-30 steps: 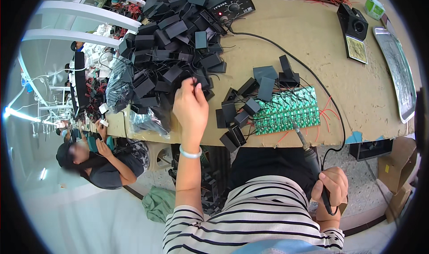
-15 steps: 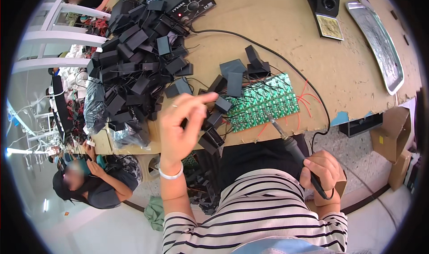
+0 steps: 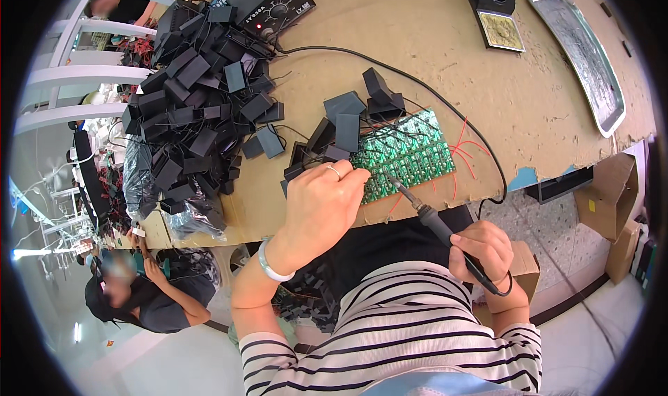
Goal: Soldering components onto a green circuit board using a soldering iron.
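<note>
My right hand (image 3: 483,253) is wrapped round the dark handle of a soldering iron (image 3: 437,227), whose metal tip reaches the lower left part of a green circuit board panel (image 3: 433,161). At the panel's left edge my left hand (image 3: 323,208) has its thumb and forefinger pinched together close to the tip. What lies between those fingertips is too small to make out. Small black boxes (image 3: 348,133) with thin black wires crowd the panel's left and upper side, some wires lying across it. Red wires (image 3: 470,149) stick out from its right side.
A large heap of black boxes (image 3: 202,111) covers the table's left part. Behind it stands a soldering station (image 3: 275,10), its cable curving round the panel. An iron stand with a yellow sponge (image 3: 501,30) and a metal tray (image 3: 581,62) sit far right. A co-worker (image 3: 149,291) is at left.
My left hand has come right and down to the panel's left edge, its fingers now pinched. The iron's tip has shifted left along the panel.
</note>
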Action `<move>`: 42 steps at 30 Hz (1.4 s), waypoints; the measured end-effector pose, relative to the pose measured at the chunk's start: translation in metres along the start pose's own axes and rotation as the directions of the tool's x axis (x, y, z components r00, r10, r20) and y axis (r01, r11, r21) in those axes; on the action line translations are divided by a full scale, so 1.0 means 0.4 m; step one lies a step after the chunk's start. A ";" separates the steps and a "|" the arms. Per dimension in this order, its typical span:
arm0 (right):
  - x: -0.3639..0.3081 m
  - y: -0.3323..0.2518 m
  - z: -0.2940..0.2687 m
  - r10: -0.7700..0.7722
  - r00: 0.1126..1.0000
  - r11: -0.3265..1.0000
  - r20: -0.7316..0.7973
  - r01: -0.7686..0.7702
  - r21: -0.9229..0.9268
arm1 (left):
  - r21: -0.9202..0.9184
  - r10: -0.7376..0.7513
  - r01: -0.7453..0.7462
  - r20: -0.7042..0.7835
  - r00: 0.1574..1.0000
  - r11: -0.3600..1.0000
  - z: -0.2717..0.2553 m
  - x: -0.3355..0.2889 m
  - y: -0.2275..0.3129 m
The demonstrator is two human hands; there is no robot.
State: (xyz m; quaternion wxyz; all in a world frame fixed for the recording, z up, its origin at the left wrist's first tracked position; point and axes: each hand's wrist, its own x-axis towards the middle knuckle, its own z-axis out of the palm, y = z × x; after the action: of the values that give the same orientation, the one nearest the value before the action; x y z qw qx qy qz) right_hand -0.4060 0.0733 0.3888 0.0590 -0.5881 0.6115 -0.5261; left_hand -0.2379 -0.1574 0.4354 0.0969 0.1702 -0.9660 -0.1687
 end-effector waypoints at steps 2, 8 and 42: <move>0.004 0.003 0.004 0.002 1.000 1.000 0.004 -0.002 0.007 | 0.005 -0.004 0.004 0.008 1.000 1.000 0.001 -0.002 0.001; 0.017 0.003 0.018 -0.046 0.999 0.999 0.018 0.046 -0.014 | 0.040 -0.024 0.026 -0.045 0.999 0.999 0.011 0.002 0.008; -0.017 -0.028 -0.039 -0.049 0.999 0.997 -0.004 0.049 -0.061 | 0.181 0.028 -0.014 -0.074 0.997 0.983 0.033 -0.029 0.036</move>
State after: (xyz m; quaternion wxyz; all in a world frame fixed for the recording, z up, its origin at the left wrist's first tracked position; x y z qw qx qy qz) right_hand -0.4075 0.0905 0.4000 0.0265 -0.6030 0.6128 -0.5101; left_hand -0.2348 -0.1366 0.4267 0.1196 0.1744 -0.9747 -0.0730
